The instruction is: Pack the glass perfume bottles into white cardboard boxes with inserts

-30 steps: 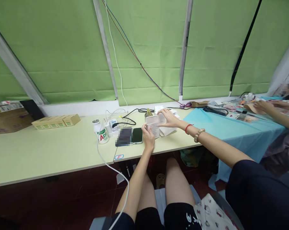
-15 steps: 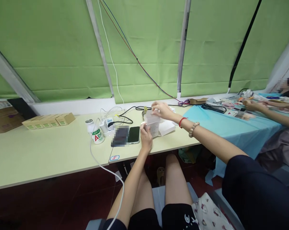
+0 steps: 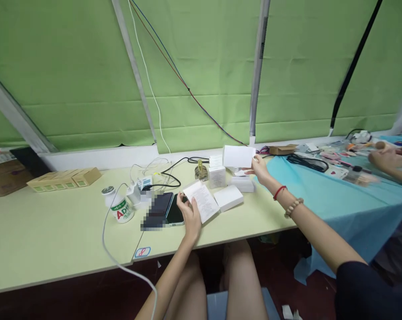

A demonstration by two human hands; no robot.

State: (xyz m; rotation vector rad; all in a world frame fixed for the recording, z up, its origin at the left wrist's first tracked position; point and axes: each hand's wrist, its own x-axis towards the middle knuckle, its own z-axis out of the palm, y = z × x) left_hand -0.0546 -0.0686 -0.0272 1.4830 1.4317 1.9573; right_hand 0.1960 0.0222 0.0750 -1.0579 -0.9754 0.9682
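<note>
My left hand [image 3: 189, 216] is closed on a white box [image 3: 202, 202] covered in fine print, tilted just above the table's front part. To the right, my right hand [image 3: 260, 170] pinches a plain white box-like piece [image 3: 238, 156] by its right end, raised over the table. Between and below my hands lies a white carton [image 3: 228, 198]. Another white box [image 3: 242, 184] lies behind it, partly under the raised piece. A printed white box [image 3: 217, 177] stands upright beside a small glass bottle with a gold top [image 3: 201, 171].
Two phones [image 3: 159, 209] lie left of my left hand. A white bottle [image 3: 119, 206], a power strip with cables [image 3: 142, 191] and cardboard boxes [image 3: 65, 179] stand farther left. On the right, a blue cloth [image 3: 297, 186] bears a black cable [image 3: 309, 163]; a co-worker's hand [image 3: 387, 158] is beyond.
My hands have moved apart: the left lower and to the left with the printed box, the right to the right with the plain white piece. The view has shifted, showing more boxes and the glass bottle.
</note>
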